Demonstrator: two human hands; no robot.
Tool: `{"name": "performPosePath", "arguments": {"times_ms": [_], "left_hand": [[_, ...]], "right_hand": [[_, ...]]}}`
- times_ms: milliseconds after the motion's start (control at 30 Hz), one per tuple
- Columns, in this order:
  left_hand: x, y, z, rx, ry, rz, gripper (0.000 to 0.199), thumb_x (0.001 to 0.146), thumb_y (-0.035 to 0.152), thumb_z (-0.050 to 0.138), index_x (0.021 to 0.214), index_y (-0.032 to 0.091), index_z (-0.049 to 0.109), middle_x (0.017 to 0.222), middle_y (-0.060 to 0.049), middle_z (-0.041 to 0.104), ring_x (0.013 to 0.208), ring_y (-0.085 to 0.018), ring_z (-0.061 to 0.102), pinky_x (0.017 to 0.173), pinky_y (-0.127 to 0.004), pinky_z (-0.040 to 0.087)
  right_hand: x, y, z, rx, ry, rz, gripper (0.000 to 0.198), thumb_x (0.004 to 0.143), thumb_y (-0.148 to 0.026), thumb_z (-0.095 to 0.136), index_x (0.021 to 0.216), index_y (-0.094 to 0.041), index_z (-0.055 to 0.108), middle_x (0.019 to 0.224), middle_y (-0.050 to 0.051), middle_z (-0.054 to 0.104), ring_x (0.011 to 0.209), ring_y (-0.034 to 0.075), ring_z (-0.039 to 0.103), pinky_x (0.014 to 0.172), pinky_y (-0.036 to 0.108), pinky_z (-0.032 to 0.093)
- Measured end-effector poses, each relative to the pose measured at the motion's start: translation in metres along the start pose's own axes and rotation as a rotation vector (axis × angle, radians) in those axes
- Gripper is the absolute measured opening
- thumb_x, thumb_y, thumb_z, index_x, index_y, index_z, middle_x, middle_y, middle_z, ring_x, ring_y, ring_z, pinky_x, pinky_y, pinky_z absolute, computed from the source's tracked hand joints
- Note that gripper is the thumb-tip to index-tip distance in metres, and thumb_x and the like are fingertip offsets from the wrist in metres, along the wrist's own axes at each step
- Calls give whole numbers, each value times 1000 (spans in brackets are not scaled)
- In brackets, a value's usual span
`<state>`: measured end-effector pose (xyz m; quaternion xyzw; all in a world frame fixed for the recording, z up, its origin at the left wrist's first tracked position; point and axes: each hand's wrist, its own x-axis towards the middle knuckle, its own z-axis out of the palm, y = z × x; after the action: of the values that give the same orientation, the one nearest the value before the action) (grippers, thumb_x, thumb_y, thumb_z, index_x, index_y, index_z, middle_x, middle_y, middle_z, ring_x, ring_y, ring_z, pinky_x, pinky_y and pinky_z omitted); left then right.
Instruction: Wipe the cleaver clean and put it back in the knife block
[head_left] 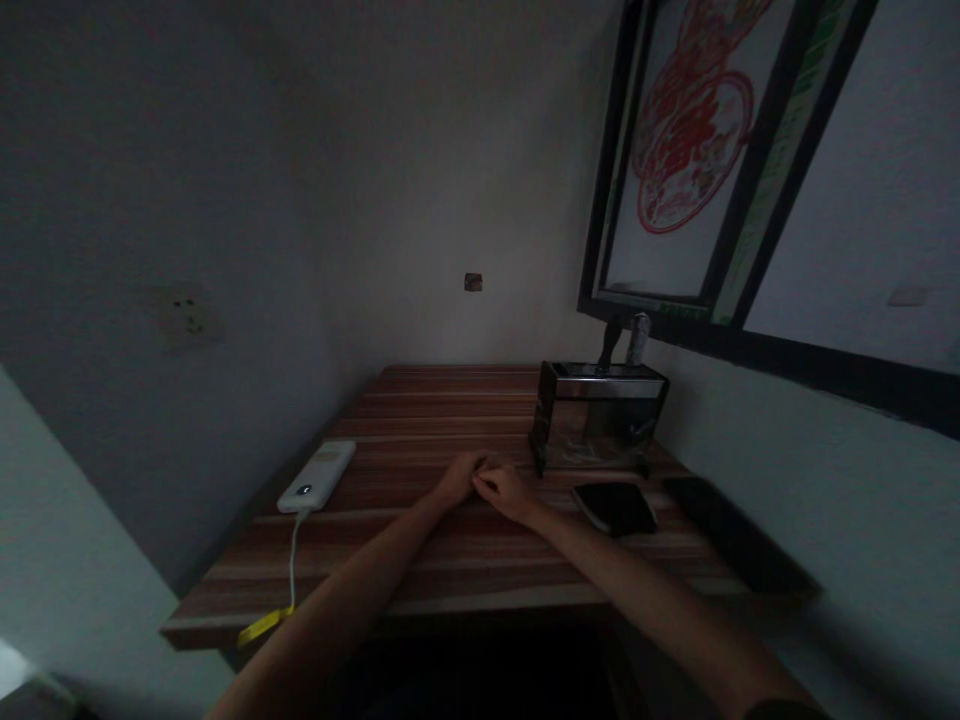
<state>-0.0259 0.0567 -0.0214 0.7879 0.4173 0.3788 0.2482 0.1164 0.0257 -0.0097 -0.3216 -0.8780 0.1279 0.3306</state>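
Note:
My left hand [459,478] and my right hand [507,491] meet at the middle of a striped wooden table [420,560], fingertips touching each other. The light is dim, and whether something small sits between the fingers cannot be told. A shiny metal box [596,418] with two handles sticking out of its top stands just behind and right of my right hand. A dark flat phone-like thing [616,507] lies to the right of my right wrist.
A white power bank [317,476] with a cable and yellow tag [262,625] lies at the table's left. A dark flat slab [731,535] rests at the right edge. A framed red picture [686,130] hangs on the right wall, a socket [187,318] on the left wall.

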Motion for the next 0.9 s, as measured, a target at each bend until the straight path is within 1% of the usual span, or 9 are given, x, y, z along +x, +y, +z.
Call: {"name": "performPosePath", "arguments": {"times_ms": [100,200,300,467,600,767,900], "left_hand": [[-2,5,0,8,3,12,7,70,18,50,65,15,52,63,1,55,63,-13,48,59,-23,36],[-4,11,0,72,25,36,11,74,20,49,65,15,53,62,0,55,61,-13,49,57,-22,35],[-6,14,1,145,-15,79,11,73,19,50,63,15,53,62,0,56,60,-13,49,57,-22,34],[-6,19,0,189,11,95,17,79,20,43,68,14,55,66,-1,59,61,-13,51,58,-22,35],[-7,24,-1,199,10,89,13,77,21,47,72,15,58,69,-2,62,64,-15,54,59,-22,36],[-8,28,-2,210,14,82,19,81,23,43,79,16,60,73,-4,65,66,-16,58,60,-23,38],[-8,27,-2,236,16,94,13,79,21,47,80,17,60,76,-4,66,69,-17,60,61,-23,39]], "right_hand": [[-2,0,-5,25,-45,13,43,90,-35,37,55,-16,57,51,1,55,49,11,48,51,23,28],[-2,-1,-8,28,-78,-1,46,90,-38,36,56,-17,58,51,1,56,49,10,49,52,22,29],[-3,-2,-13,8,-102,-28,47,90,-39,36,56,-17,59,51,0,57,50,11,50,53,22,30],[-3,-2,-21,-14,-105,-38,46,90,-38,37,54,-18,58,48,0,55,49,10,50,53,22,31],[-2,3,-22,2,-110,-25,47,91,-39,36,55,-18,58,50,0,56,50,11,51,54,21,32],[-2,3,-23,15,-106,-27,46,90,-38,37,55,-18,58,51,0,57,51,11,52,55,22,33],[-3,0,-26,19,-106,-42,44,90,-35,38,54,-18,58,51,0,57,51,11,53,55,22,33]]}}
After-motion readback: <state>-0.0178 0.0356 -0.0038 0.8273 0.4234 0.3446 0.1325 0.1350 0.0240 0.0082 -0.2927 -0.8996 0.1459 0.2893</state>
